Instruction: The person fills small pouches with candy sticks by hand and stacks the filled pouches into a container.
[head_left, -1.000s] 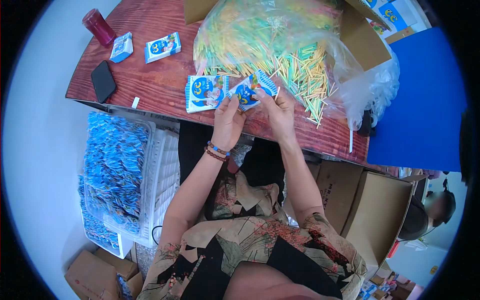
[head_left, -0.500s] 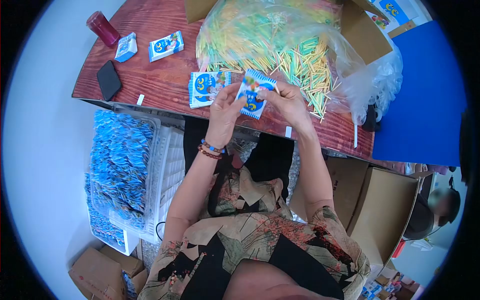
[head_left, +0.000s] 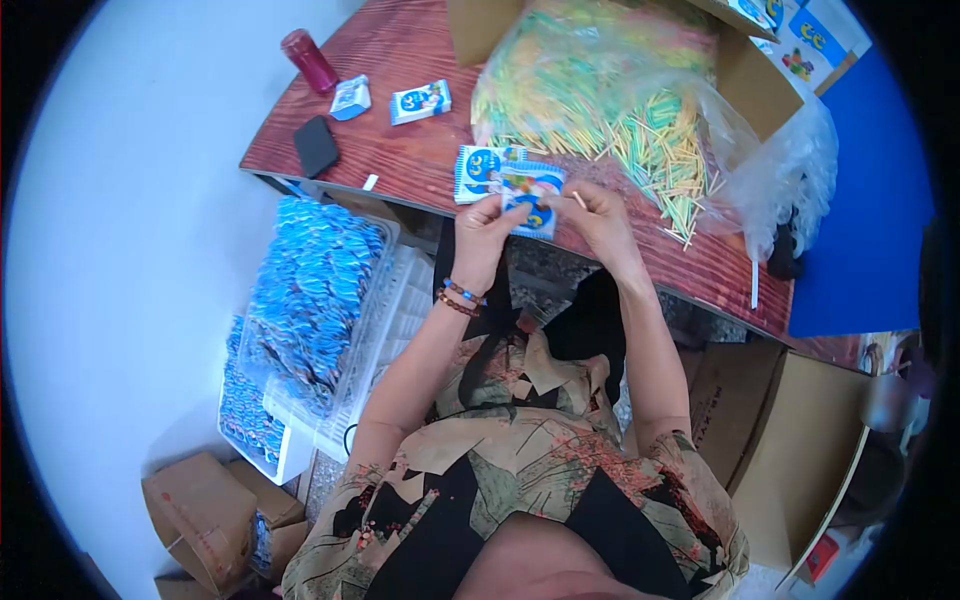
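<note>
My left hand (head_left: pixel 485 235) pinches a small blue-and-white printed packet (head_left: pixel 530 182) by its left side, above the table's front edge. My right hand (head_left: pixel 608 230) is closed at the packet's right edge, and a short pale stick (head_left: pixel 579 200) pokes out between its fingers. Whether the packet is open cannot be made out. Just behind lies a similar packet or small pile of packets (head_left: pixel 475 172). Beyond my right hand, loose yellow and green sticks (head_left: pixel 670 165) spill from a large clear plastic bag (head_left: pixel 590 65).
On the table (head_left: pixel 400 165) are a red cup (head_left: pixel 312 65), a black phone-like object (head_left: pixel 316 147), and two more packets (head_left: pixel 350 98). A tub of blue packets (head_left: pixel 315 290) stands below left. An open carton (head_left: pixel 800 440) is at lower right, beside a blue panel (head_left: pixel 860 200).
The view has shifted, so the table appears farther right. My right hand has come off the packet's face to its right edge, and a pale stick now shows in its fingers.
</note>
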